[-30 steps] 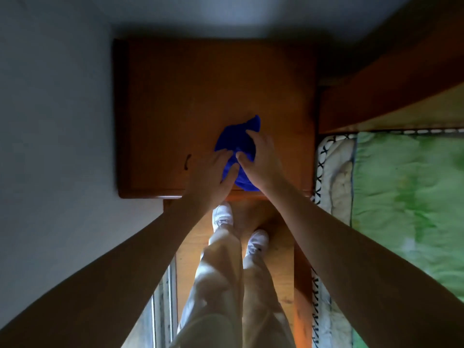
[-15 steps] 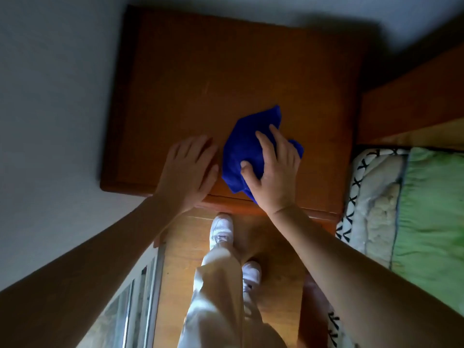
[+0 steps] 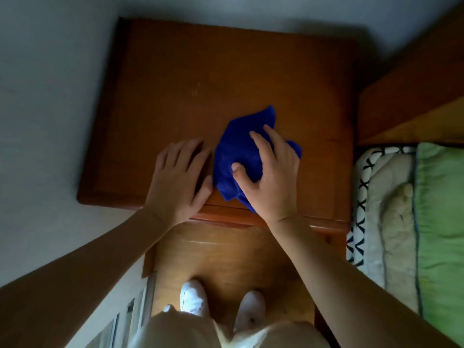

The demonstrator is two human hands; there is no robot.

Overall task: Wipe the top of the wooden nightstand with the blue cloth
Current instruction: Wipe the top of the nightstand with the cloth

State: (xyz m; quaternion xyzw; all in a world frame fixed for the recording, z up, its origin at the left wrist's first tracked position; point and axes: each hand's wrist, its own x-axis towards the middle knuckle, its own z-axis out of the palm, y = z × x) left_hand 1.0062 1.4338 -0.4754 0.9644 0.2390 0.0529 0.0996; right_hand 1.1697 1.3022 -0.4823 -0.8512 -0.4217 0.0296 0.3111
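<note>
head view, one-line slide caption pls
Right hand presses the blue cloth on the wooden nightstand; left hand rests flat beside it.

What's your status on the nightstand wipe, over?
Right hand pressing blue cloth near front edge of nightstand. Left hand flat on top beside it. Bed alongside at right.

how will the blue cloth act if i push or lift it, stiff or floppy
Probably floppy: the cloth lies bunched in soft folds under the right hand, so it would likely sag if lifted. It looks like thin fabric, so probably light. Pushed, it should slide over the smooth nightstand, but may crumple further rather than keep its shape.
</note>
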